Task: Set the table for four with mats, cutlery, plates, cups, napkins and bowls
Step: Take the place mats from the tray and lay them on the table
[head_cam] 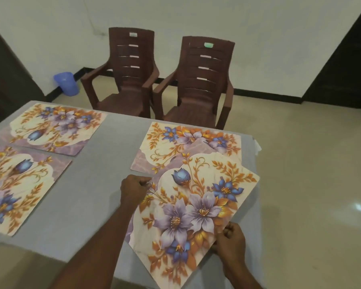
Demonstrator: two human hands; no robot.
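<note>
Desk (104,184) carries three floral mats laid flat. Fourth mat (196,207) sits skewed at the near right, its long axis diagonal, far corner overlapping the far-right mat (188,142). Left hand (133,189) pinches its left edge, right hand (230,239) its near-right edge. It likely needs turning square and pulling nearer.

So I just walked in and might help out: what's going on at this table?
A person is laying floral mats on a grey-clothed table. Both hands hold the fourth mat, the left hand at its far edge and the right hand at its near edge. It sits skewed, overlapping the far right mat. Two more mats lie on the left. No cutlery or plates are visible.
</note>
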